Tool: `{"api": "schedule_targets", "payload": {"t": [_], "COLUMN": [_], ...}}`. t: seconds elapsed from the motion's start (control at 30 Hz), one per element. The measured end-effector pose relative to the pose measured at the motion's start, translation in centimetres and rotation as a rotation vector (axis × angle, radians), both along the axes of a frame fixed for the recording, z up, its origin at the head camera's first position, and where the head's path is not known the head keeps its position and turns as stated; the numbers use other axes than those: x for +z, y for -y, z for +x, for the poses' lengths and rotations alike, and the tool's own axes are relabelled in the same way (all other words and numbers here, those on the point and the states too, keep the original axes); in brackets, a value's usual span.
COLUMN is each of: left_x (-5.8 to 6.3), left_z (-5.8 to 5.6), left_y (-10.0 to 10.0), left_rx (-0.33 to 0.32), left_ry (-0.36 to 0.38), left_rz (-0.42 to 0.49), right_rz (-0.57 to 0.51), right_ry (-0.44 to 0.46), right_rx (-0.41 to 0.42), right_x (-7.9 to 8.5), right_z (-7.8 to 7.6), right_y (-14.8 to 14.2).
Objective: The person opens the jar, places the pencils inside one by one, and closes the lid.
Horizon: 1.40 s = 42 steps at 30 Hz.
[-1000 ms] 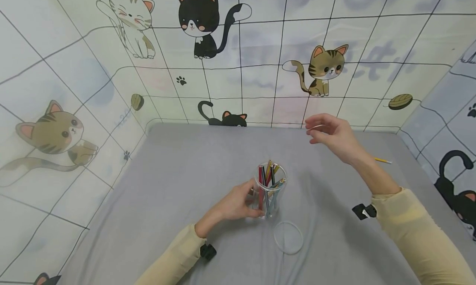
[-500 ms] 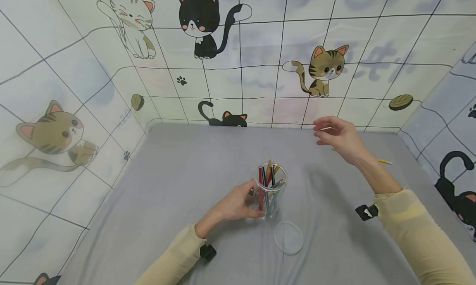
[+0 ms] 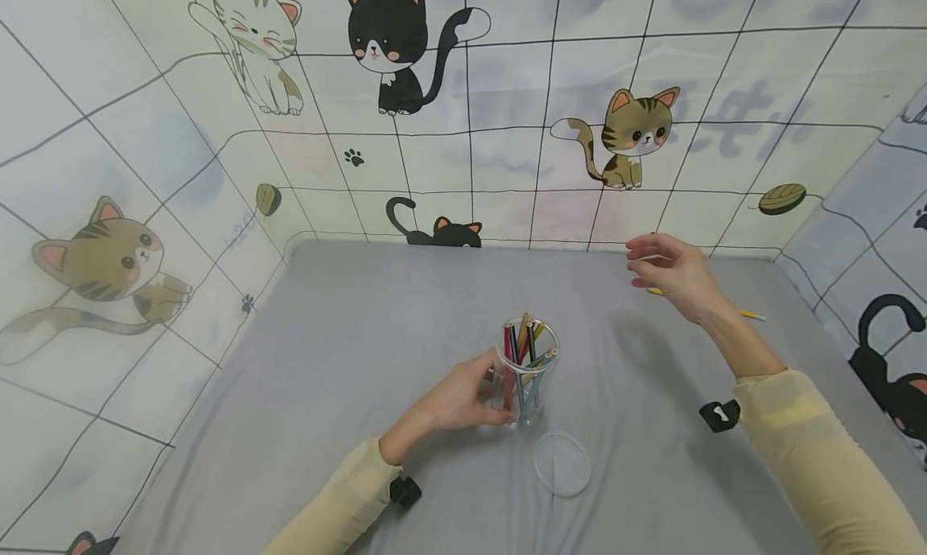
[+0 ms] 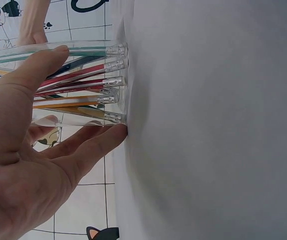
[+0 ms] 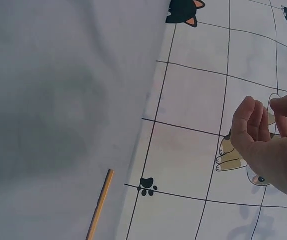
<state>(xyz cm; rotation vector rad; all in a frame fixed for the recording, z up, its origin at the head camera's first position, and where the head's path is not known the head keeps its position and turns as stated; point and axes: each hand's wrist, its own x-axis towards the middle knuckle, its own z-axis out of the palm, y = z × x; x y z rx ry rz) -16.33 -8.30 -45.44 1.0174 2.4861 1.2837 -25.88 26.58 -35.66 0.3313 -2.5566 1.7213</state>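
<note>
A clear glass cup (image 3: 528,368) stands upright on the grey-covered table, holding several coloured pencils (image 3: 508,354). My left hand (image 3: 455,396) grips the cup from its left side. In the left wrist view, the thumb lies along one side of the cup and the fingers along the other; the pencils' lower ends (image 4: 114,81) show near its base. Raised above the table's far right part, my right hand (image 3: 679,277) has loosely bent fingers and no object visible in it. Below and behind it lies a yellow pencil (image 3: 751,315), partly hidden by the hand and wrist in the head view.
A clear round lid or ring (image 3: 562,465) lies on the grey cloth (image 3: 376,314) in front of the cup. Cat-printed fabric walls (image 3: 507,161) rise at the back and both sides of the table.
My right hand has moved right and slightly down, uncovering the far end of the yellow pencil. The left hand and the cup have stayed put.
</note>
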Motion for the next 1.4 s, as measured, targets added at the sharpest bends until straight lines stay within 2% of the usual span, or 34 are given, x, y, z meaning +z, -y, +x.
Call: {"api": "schedule_targets", "payload": {"t": [0.37,0.6,1.0,1.4], "left_x": [0.0,0.1,0.0,-0.1], "left_z": [0.0,0.0,-0.1,-0.1], "left_y": [0.0,-0.1,0.0,0.0], "left_rx": [-0.001,0.005,0.0,-0.008], "left_ry": [0.011,0.01,-0.015,0.017], "left_rz": [-0.006,-0.007,-0.009,0.015], "right_rz": [0.023,0.103,0.123,0.183], "right_ry": [0.063,0.07,0.1,0.108], "right_rx": [-0.044,-0.093,-0.132,-0.173], "right_x": [-1.3,-2.1,-3.5,-5.3], "right_z": [-0.7,-1.2,-2.1,-3.5], "right_y": [-1.3,-2.1,-3.7,-4.9]}}
